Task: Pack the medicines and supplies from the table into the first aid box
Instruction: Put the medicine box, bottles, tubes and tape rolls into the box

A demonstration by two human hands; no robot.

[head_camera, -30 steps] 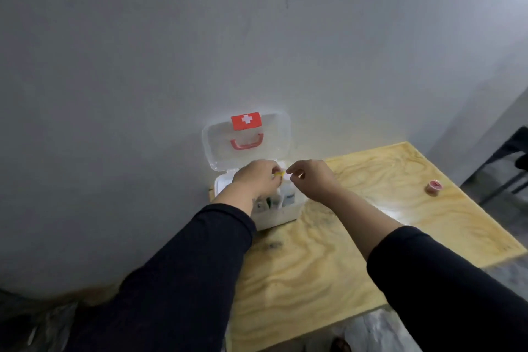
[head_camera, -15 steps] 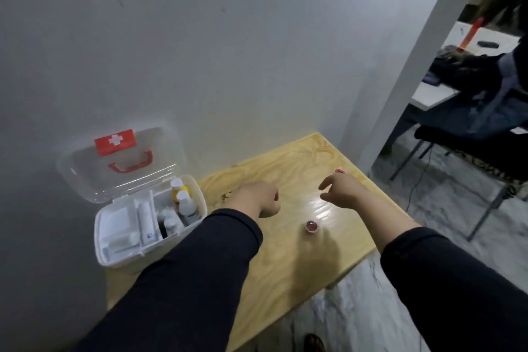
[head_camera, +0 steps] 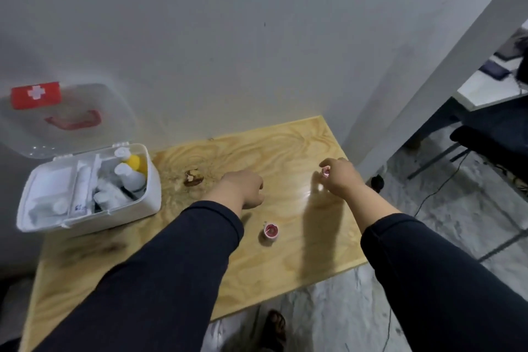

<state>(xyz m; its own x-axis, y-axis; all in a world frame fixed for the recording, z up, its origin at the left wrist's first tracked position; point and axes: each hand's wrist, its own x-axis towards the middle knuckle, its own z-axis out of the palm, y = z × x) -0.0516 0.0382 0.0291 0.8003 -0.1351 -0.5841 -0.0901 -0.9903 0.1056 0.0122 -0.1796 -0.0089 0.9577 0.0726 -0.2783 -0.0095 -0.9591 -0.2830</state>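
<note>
The white first aid box (head_camera: 148, 197) stands open at the table's left end, its clear lid (head_camera: 71, 120) with a red cross leaning on the wall. Bottles, one with a yellow body (head_camera: 133, 162), and white packets fill it. My right hand (head_camera: 341, 178) is over the table's far right part, its fingers pinched on a small pink tape roll (head_camera: 325, 171). A second small pink roll (head_camera: 271, 231) lies on the wood between my forearms. My left hand (head_camera: 243, 187) hovers mid-table as a closed fist, with nothing visible in it.
The plywood table (head_camera: 300, 260) stands against a grey wall, with a brown mark (head_camera: 193, 177) near its back edge. A grey pillar (head_camera: 428, 80) rises right of the table. Beyond it are a dark chair (head_camera: 491, 137) and a floor cable (head_camera: 445, 186). A sandalled foot (head_camera: 275, 326) shows below the front edge.
Both hands left the box and moved right across the table, and my view turned right. My right hand closed on the far pink roll.
</note>
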